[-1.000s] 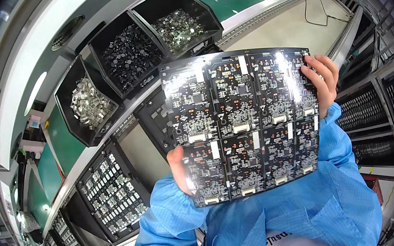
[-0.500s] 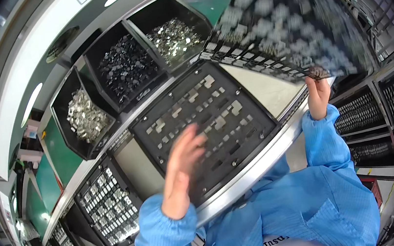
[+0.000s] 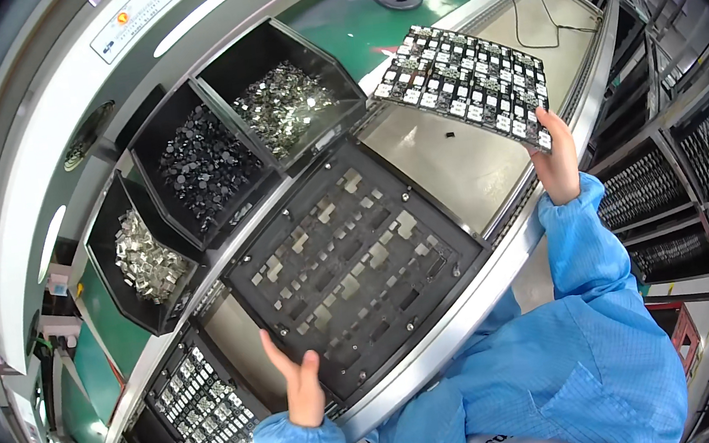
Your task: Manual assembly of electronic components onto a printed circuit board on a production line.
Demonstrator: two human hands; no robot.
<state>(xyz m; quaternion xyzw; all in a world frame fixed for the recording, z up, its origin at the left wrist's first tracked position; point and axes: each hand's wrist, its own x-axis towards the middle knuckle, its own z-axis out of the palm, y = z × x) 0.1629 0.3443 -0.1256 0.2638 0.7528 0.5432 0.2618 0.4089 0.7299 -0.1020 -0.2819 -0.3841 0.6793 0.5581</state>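
Observation:
My right hand (image 3: 554,156) grips the near right corner of a black circuit board panel (image 3: 466,84) carrying rows of small silvery metal pieces. The panel is held tilted above the conveyor, to the right of a black fixture tray (image 3: 342,263). That tray has cut-out pockets, and screws sit along its border. At the tray's near left edge is my left hand (image 3: 296,377), fingers apart and holding nothing; whether it touches the edge I cannot tell.
Beyond the tray stand black bins of silvery pieces (image 3: 148,266), dark round parts (image 3: 204,162) and shiny metal parts (image 3: 283,104). A filled tray (image 3: 203,408) lies further left. Right are racks of boards (image 3: 654,193). A small dark piece (image 3: 450,134) lies on the conveyor (image 3: 417,156).
The panel has come down from a steep, raised position to a flatter one over the conveyor. My left hand has moved from above the tray to its near left edge.

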